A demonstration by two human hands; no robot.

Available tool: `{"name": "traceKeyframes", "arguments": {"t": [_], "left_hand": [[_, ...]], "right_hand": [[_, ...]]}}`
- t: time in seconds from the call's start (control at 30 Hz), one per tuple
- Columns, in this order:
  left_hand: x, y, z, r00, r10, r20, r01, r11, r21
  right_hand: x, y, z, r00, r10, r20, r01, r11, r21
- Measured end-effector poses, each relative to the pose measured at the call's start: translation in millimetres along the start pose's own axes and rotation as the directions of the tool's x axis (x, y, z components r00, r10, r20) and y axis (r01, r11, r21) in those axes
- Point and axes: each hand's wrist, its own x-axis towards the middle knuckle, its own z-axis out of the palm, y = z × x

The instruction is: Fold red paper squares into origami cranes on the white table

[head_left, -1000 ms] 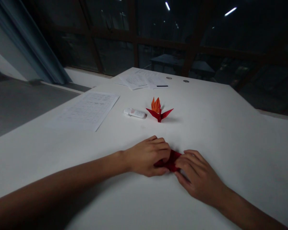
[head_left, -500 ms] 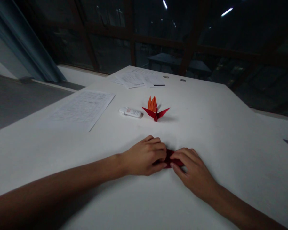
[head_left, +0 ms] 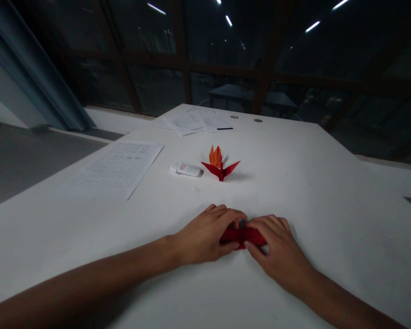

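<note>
A folded piece of red origami paper (head_left: 241, 236) lies low over the white table between my two hands. My left hand (head_left: 210, 235) grips its left part, with the thumb along the near edge and the fingers over the far side. On the right part, my right hand (head_left: 272, 240) holds it between thumb and fingers. Both hands partly cover the paper, so its full shape is hidden. Beyond them stands a red paper crane (head_left: 221, 172) with spread wings, and an orange folded paper figure (head_left: 215, 156) is right behind it.
Left of the crane lies a white oval object (head_left: 186, 170) with printed text. A written sheet (head_left: 119, 169) is on the table's left side. More papers (head_left: 195, 119) and a dark pen-like stick (head_left: 225, 129) lie farther back. Two round discs (head_left: 234, 117) sit near the far edge.
My left fingers have shifted toward the paper's far edge, and more of the red paper shows between my hands. The whole scene sits slightly lower in view.
</note>
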Motion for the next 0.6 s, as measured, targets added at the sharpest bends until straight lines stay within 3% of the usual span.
{"name": "traceKeyframes", "arguments": {"t": [0.27,0.6], "left_hand": [[-0.6,-1.6,0.0,0.999,0.052,0.012,-0.052,0.999,-0.005],[-0.3,-1.4,-4.6,0.99,0.134,0.052,-0.14,0.982,0.124]], "right_hand": [[-3.6,0.1,-3.2,0.982,-0.19,0.009,0.189,0.971,-0.147],[-5.7,-0.8,-1.6,0.975,-0.219,0.045,0.224,0.951,-0.214]]}}
